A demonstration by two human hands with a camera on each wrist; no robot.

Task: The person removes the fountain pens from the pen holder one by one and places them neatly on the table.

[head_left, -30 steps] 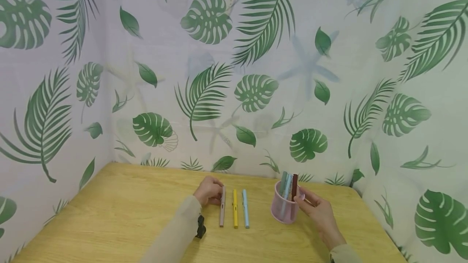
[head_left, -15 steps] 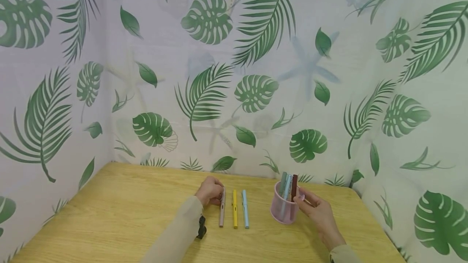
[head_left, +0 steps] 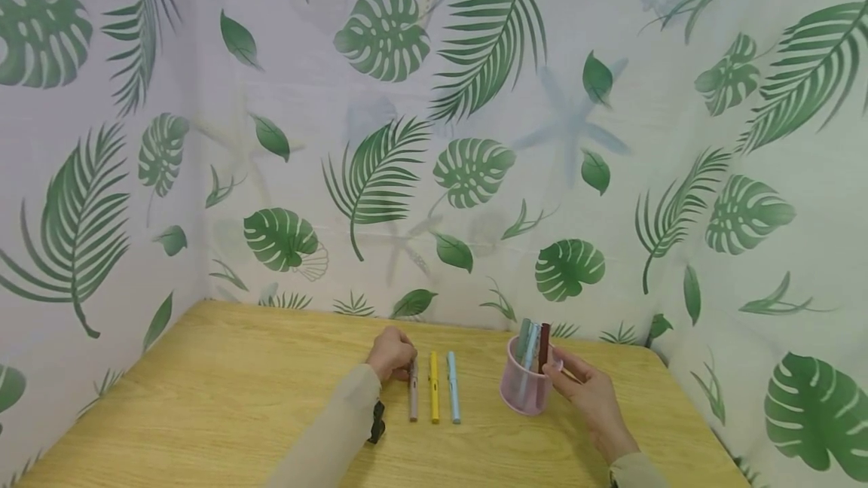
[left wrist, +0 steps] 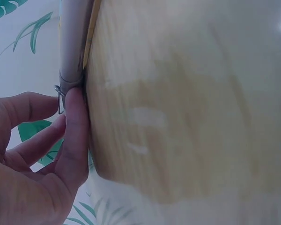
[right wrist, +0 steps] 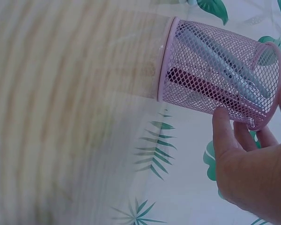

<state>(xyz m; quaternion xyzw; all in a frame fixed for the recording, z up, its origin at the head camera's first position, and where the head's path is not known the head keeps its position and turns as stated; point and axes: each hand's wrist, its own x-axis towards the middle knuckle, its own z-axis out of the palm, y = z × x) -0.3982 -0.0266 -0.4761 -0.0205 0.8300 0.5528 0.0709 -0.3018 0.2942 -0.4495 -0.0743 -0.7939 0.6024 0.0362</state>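
My left hand (head_left: 391, 354) pinches the far end of a mauve capped pen (head_left: 414, 401) on the table. Up close in the left wrist view, the fingertips grip the mauve pen (left wrist: 74, 42) around its wire clip. Parallel to it, on its right, lie a yellow pen (head_left: 435, 390) and a light blue pen (head_left: 453, 390). My right hand (head_left: 588, 396) holds the pink mesh pen holder (head_left: 521, 398) by its right side and rim. Green, light blue and dark red pens (head_left: 544, 349) stand upright in it. In the right wrist view, a finger touches the mesh (right wrist: 215, 70).
The wooden table (head_left: 237, 398) meets a white leaf-printed curtain (head_left: 407, 262) close behind the pens. More of that curtain runs along the left and right sides. A black strap (head_left: 377, 422) sits on the left wrist.
My left hand has shifted slightly right with the mauve pen, narrowing the gap to the yellow pen. The right hand and pen holder have stayed in place.
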